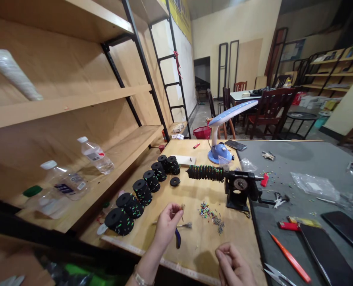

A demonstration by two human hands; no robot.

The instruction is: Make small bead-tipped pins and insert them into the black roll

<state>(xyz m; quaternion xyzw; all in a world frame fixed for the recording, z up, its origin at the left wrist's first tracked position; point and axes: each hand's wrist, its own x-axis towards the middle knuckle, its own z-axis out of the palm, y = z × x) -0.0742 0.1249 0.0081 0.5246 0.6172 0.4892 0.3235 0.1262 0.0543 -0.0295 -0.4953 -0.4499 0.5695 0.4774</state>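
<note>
My left hand (168, 222) pinches a small bunch of thin, wire-like strands (182, 208) between thumb and fingertips. Under and beside it lie pliers with a dark blue handle (178, 238) and a pale bundle of thin strands (186, 225). My right hand (234, 264) hovers low over the table's front, fingers curled together; whatever they hold, if anything, is hidden. Between the hands and the winder are a pile of small coloured beads (205, 210) and a heap of small metal pieces (218, 226). A black hand-cranked winder (240, 186) carries a black spiral roll with coloured specks (206, 172).
Several black speckled spools (142, 192) line the table's left side, near a black disc (174, 181). A blue lamp (219, 153) stands behind the winder. On the grey mat lie an orange pen-like tool (290, 257), scissors (277, 275) and phones (323, 254). Shelves with bottles (97, 155) rise at left.
</note>
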